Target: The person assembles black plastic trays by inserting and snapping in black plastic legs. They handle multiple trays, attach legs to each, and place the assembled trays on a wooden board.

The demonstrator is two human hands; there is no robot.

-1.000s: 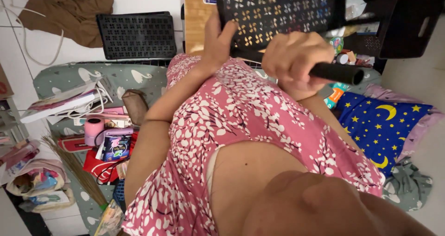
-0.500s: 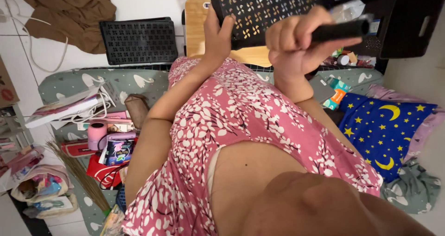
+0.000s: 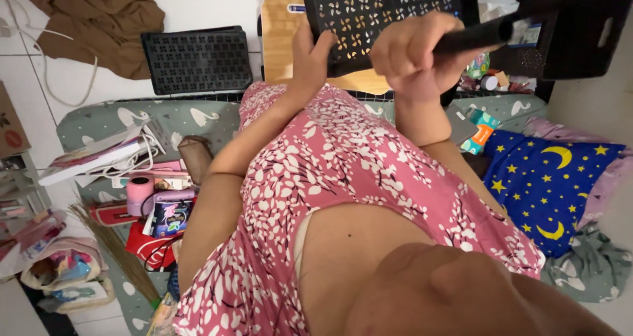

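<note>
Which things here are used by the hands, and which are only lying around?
In hand:
- left hand on the black perforated panel
- right hand gripping a black handle

Lying about:
- second black panel
- brown cloth
- star-patterned blue cloth
- pink roll
- books

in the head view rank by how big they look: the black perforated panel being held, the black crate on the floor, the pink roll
1. black perforated panel, cut off by the frame and nearer the camera, so unsure
2. black crate
3. pink roll
</note>
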